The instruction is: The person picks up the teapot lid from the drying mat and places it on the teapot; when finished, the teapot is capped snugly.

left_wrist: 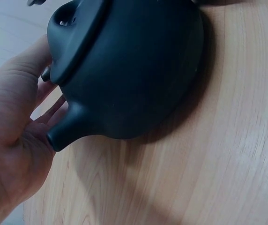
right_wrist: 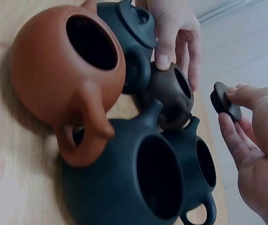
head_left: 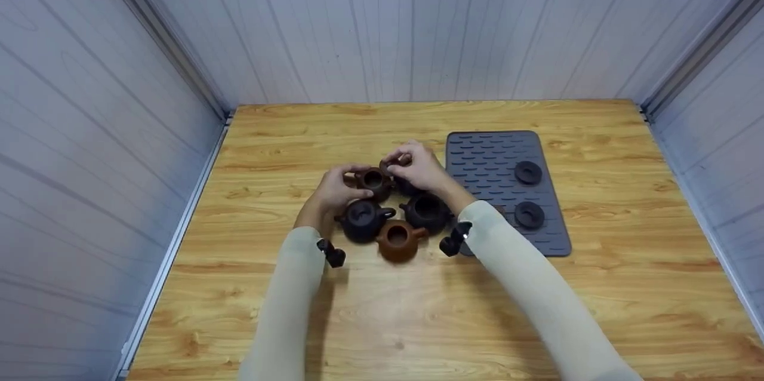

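Observation:
My left hand [head_left: 338,191] holds a small dark brown teapot [right_wrist: 156,89] by its sides, thumb and fingers on opposite sides of its uncovered mouth. Just above and beside that pot, my right hand [right_wrist: 265,129] pinches a small dark brown lid [right_wrist: 226,102] between thumb and fingers, apart from the pot. A black teapot with its lid on [left_wrist: 138,70] stands by the left wrist. An orange-brown teapot [head_left: 399,253], lidless, sits nearest the body. Two lidless black teapots, a larger one [right_wrist: 106,183] and another [right_wrist: 183,150] behind it, stand under the right hand.
Right of the teapots lies a grey ridged mat [head_left: 477,145]. On it rest two round dark lids, one farther back [head_left: 528,172] and one nearer [head_left: 529,215]. A brown piece [head_left: 500,209] is partly hidden by the right sleeve. Pale panels [head_left: 382,28] enclose the wooden table [head_left: 286,142].

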The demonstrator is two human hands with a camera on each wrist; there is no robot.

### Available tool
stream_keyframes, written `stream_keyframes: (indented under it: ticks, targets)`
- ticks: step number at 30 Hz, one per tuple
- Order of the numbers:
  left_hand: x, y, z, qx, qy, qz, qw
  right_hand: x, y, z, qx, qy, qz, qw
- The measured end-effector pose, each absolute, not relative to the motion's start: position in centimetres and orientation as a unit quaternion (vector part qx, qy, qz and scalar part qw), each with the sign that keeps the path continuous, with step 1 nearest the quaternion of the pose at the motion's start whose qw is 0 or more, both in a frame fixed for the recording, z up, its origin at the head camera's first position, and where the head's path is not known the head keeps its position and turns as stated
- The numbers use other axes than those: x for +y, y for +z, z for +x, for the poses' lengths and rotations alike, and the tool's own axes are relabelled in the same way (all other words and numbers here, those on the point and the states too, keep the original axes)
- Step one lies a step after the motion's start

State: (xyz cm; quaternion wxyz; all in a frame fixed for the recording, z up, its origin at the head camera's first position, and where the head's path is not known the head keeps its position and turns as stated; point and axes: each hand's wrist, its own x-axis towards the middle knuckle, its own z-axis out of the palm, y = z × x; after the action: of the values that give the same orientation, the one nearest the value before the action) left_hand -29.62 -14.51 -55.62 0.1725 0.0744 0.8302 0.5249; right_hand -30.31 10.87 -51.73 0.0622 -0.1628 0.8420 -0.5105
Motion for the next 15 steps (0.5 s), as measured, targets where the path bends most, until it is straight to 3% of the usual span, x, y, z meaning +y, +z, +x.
stream_keyframes:
  ticks: [15]
  targets:
    - [-14.3, -55.9, -29.8, 0.835, 0.523, 0.076, 0.153, 8.2, -52.5, -30.2, 0.849, -0.492, -0.182, 0.061]
